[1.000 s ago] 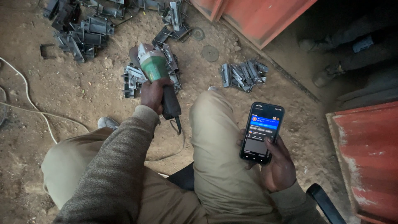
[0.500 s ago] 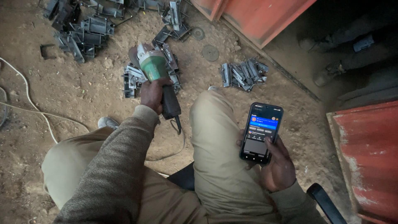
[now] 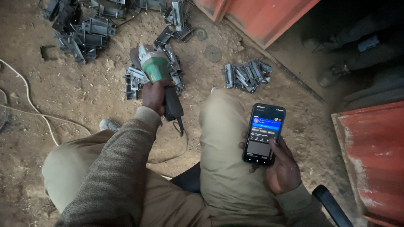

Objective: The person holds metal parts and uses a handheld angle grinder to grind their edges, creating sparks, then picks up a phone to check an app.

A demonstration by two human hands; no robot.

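Left hand (image 3: 155,94) grips an angle grinder (image 3: 159,77) w/ green body & black handle, head pointing far, held just over a small heap of metal brackets (image 3: 134,80) on the dirt floor (image 3: 75,105). Right hand (image 3: 283,168) wraps around a smartphone (image 3: 264,133), screen lit, thumb on its lower right edge, right of the knee. More bracket piles: far left (image 3: 80,31) & centre right (image 3: 246,75). Two grinding discs (image 3: 213,53) lie near a red metal panel (image 3: 261,17). White cable (image 3: 29,101) runs at left.

The left hand (image 3: 153,94) hides the grinder (image 3: 158,73) grip. The grinder's disc is mostly hidden behind its body. The phone (image 3: 264,133) screen is too small to read. Far metal pieces (image 3: 80,29) are cut off by the top edge.
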